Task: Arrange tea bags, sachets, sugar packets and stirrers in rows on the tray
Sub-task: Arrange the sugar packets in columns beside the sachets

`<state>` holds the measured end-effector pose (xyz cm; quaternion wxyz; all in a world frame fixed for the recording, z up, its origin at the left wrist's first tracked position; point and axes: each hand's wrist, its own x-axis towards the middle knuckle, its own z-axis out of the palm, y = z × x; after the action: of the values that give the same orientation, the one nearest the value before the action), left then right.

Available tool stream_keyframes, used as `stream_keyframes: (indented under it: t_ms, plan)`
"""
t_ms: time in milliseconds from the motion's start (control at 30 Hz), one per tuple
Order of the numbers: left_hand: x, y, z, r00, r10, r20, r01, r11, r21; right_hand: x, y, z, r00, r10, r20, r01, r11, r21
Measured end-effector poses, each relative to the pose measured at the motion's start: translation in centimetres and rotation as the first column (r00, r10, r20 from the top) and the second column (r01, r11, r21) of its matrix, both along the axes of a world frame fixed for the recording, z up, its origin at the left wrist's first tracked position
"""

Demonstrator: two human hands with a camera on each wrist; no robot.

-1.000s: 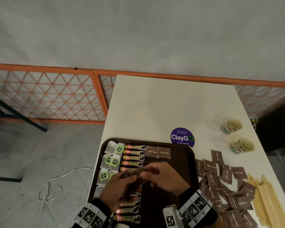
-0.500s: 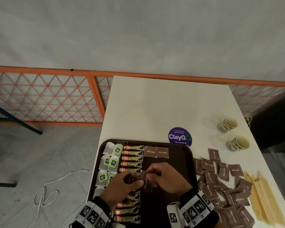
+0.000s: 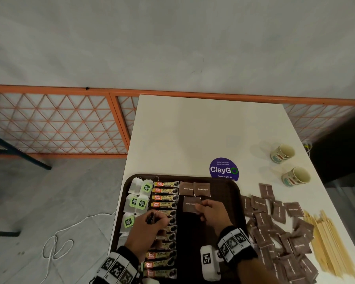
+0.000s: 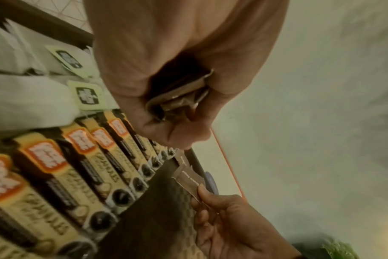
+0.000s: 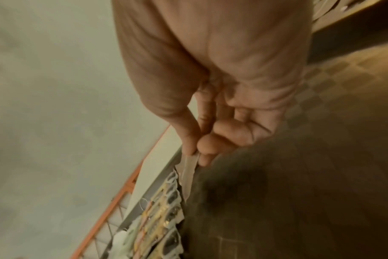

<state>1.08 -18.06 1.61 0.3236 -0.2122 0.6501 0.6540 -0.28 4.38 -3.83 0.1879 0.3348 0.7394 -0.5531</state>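
The right hand (image 3: 211,212) is pinching one brown sugar packet (image 3: 191,204) over the tray (image 3: 230,201), lower centre of the frame, below two laid packets (image 3: 194,189). The left hand (image 3: 150,228) is gripping a small stack of packets (image 4: 179,94).

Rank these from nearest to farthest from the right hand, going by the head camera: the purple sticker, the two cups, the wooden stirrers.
1. The purple sticker, on the table just beyond the tray's far edge, ahead of the right hand.
2. The wooden stirrers, far right, by the table's edge.
3. The two cups, at the far right; the nearer one is close to the stirrers in distance.
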Motion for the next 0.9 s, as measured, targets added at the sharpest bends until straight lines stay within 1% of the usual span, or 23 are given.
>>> stream_keyframes:
  t_ms: [67, 167, 267, 367, 467, 600, 667, 733, 800, 833, 900]
  plan:
    - [0.5, -0.9, -0.2, 1.0, -0.003, 0.02, 0.003, 1.0, -0.001, -0.4, -0.6, -1.1, 1.0, 0.009, 0.022, -0.011, 0.997, 0.076]
    - [0.8, -1.5, -0.3, 0.998, 0.028, 0.06, -0.029, 0.999, 0.019, -0.5, -1.1, -2.0, 0.998, -0.013, 0.057, 0.001, 0.977, 0.211]
    - [0.9, -1.6, -0.3, 0.997, 0.04, 0.062, -0.043, 0.998, 0.034, -0.5, -1.4, -2.4, 0.995, 0.023, 0.093, -0.051, 0.946, 0.319]
    - [1.0, -1.5, -0.1, 0.998, 0.034, 0.057, -0.037, 0.998, 0.056, -0.9, -1.7, -2.2, 0.994, 0.059, 0.097, -0.089, 0.934, 0.347]
    - [0.9, -1.5, 0.1, 0.997, 0.029, 0.068, -0.034, 0.996, 0.084, -1.2, -1.8, -2.0, 0.991, 0.064, 0.116, -0.102, 0.925, 0.366]
    - [0.9, -1.7, 0.0, 0.993, 0.035, 0.112, -0.057, 0.979, 0.198, -1.4, -1.8, -2.4, 0.991, 0.061, 0.123, -0.102, 0.927, 0.361]
    - [0.7, -1.7, 0.1, 0.983, 0.061, 0.175, -0.112, 0.948, 0.298, -1.3, -1.7, -2.3, 0.993, 0.044, 0.112, -0.08, 0.935, 0.345]
    - [0.6, -1.7, 0.4, 0.955, 0.112, 0.273, -0.221, 0.886, 0.408, -1.0, -1.4, -1.8, 0.994, 0.041, 0.097, -0.074, 0.926, 0.369]
    - [0.4, -1.7, 0.6, 0.93, 0.119, 0.348, -0.294, 0.809, 0.509, -0.4, -1.2, -0.5, 0.992, 0.108, 0.073, -0.128, 0.904, 0.407]
    - [0.3, -1.7, 0.6, 0.925, 0.102, 0.367, -0.302, 0.784, 0.543, 0.1, -1.2, 0.6, 0.987, 0.157, 0.031, -0.156, 0.904, 0.397]
    - [0.1, -1.5, 0.8, 0.929, 0.047, 0.368, -0.271, 0.763, 0.587, 1.0, -1.7, 3.3, 0.955, 0.286, -0.083, -0.247, 0.916, 0.315]
